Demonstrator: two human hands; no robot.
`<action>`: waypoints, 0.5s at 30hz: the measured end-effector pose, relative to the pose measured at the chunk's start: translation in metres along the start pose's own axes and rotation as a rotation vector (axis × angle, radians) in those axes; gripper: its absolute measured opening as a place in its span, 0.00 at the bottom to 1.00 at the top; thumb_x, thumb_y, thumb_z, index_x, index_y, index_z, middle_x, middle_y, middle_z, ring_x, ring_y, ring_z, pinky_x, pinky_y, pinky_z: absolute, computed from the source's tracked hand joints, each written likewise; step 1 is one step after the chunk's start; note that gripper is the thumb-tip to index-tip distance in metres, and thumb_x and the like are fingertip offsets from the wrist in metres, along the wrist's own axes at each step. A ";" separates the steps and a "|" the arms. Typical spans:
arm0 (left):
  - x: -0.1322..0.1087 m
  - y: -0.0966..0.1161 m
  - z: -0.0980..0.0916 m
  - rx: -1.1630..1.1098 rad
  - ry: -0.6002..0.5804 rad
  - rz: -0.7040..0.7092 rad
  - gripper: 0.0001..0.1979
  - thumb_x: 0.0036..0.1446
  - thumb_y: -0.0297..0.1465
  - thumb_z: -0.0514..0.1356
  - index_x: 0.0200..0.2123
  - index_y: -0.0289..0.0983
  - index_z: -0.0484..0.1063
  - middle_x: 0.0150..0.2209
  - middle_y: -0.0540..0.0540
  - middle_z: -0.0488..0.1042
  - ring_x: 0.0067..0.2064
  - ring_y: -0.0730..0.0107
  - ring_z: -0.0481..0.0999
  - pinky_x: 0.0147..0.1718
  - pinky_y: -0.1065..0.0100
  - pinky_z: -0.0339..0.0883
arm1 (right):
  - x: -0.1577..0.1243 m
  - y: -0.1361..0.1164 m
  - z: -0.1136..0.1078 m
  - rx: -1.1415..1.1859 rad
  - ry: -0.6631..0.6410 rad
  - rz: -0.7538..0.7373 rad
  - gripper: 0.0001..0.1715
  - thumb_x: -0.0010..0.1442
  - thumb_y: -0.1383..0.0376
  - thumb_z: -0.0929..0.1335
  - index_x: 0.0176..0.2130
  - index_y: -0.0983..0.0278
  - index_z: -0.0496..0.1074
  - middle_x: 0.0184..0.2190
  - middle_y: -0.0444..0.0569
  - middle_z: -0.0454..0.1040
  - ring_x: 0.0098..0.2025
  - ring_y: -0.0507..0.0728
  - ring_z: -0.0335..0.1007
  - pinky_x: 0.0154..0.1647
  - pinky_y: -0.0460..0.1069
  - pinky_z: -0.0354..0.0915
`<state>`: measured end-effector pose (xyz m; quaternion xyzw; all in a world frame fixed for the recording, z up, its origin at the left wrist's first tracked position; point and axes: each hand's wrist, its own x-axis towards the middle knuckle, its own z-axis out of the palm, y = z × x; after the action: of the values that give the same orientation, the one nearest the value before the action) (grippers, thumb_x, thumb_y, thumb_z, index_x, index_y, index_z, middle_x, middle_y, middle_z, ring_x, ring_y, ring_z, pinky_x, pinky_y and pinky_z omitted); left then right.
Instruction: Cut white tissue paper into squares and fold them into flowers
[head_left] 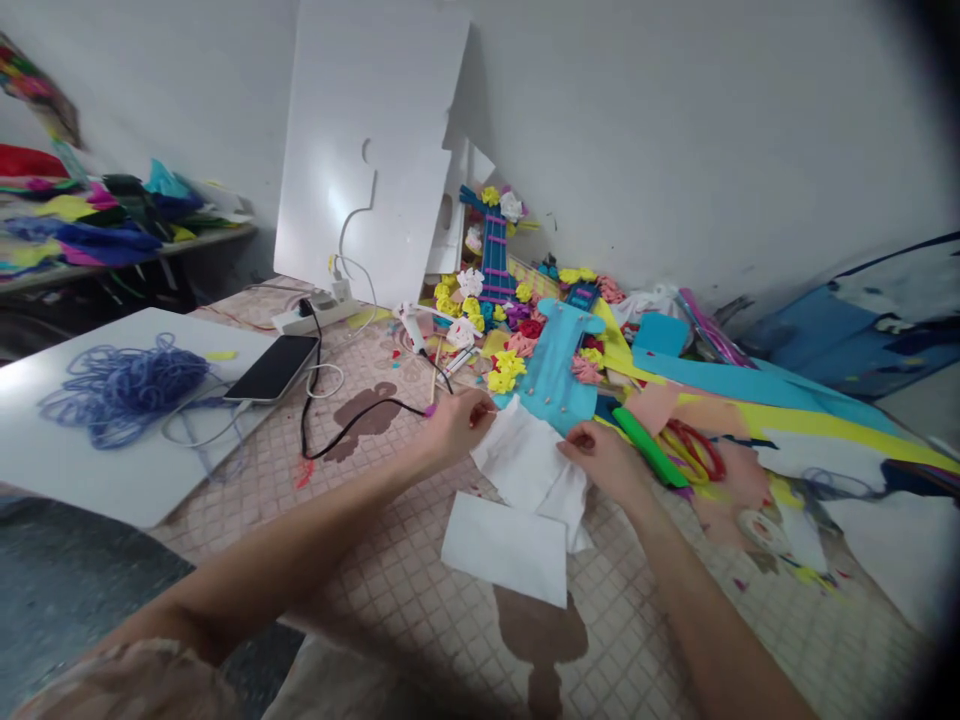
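My left hand (459, 425) is closed in a pinch on the upper left edge of a crumpled white sheet (534, 468) lying on the patterned tabletop (390, 560). My right hand (606, 462) pinches the same sheet at its right edge. A flat white rectangle of paper or foam (504, 548) lies just below the sheet, partly under it. Right above my hands lies a light blue foam cut-out (553, 370) studded with pins, with small yellow, pink and red foam flowers (504, 372) around it.
A green marker (649, 448) and red scissors (694, 450) lie right of my right hand. A glue gun (411, 325), black cable (352, 420), phone (272, 367) and power strip (309, 316) sit to the left. A white board (112, 470) carries purple cord (124, 385). Coloured foam sheets (787, 400) are piled at right.
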<state>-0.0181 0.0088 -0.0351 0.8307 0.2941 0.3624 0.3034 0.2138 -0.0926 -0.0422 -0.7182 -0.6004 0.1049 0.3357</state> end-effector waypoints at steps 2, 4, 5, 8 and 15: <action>-0.004 0.001 0.002 0.011 -0.024 0.000 0.06 0.50 0.26 0.57 0.34 0.34 0.70 0.31 0.47 0.71 0.31 0.75 0.69 0.30 0.74 0.62 | -0.002 0.000 0.000 0.016 0.021 -0.031 0.07 0.50 0.60 0.68 0.25 0.61 0.68 0.26 0.47 0.72 0.31 0.58 0.67 0.33 0.52 0.61; -0.006 0.000 0.005 0.055 -0.065 -0.009 0.11 0.48 0.28 0.61 0.38 0.34 0.70 0.35 0.45 0.72 0.35 0.71 0.70 0.33 0.71 0.64 | -0.004 -0.001 -0.003 0.042 0.059 -0.062 0.06 0.52 0.61 0.66 0.27 0.61 0.68 0.29 0.48 0.72 0.34 0.59 0.67 0.36 0.52 0.62; -0.007 -0.001 0.007 0.079 -0.084 -0.021 0.14 0.47 0.30 0.62 0.40 0.35 0.70 0.37 0.45 0.72 0.36 0.69 0.71 0.35 0.70 0.64 | -0.005 -0.001 -0.005 0.057 0.079 -0.078 0.06 0.53 0.61 0.66 0.28 0.61 0.69 0.30 0.48 0.72 0.36 0.59 0.67 0.38 0.53 0.62; -0.007 -0.006 0.014 0.110 -0.130 -0.074 0.18 0.48 0.33 0.61 0.45 0.36 0.68 0.38 0.45 0.72 0.38 0.67 0.71 0.35 0.68 0.64 | -0.007 -0.002 -0.008 0.113 0.110 -0.115 0.05 0.53 0.62 0.66 0.29 0.60 0.69 0.33 0.49 0.73 0.40 0.60 0.67 0.43 0.54 0.61; 0.004 -0.009 0.020 -0.009 -0.147 -0.214 0.26 0.43 0.33 0.65 0.48 0.35 0.67 0.38 0.45 0.73 0.35 0.69 0.71 0.34 0.69 0.64 | -0.011 -0.011 -0.005 0.340 0.167 -0.065 0.07 0.56 0.58 0.66 0.33 0.60 0.67 0.29 0.46 0.71 0.33 0.56 0.67 0.35 0.50 0.61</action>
<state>-0.0023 0.0119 -0.0514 0.8177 0.3563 0.2674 0.3646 0.2049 -0.1039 -0.0347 -0.6378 -0.5668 0.1339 0.5040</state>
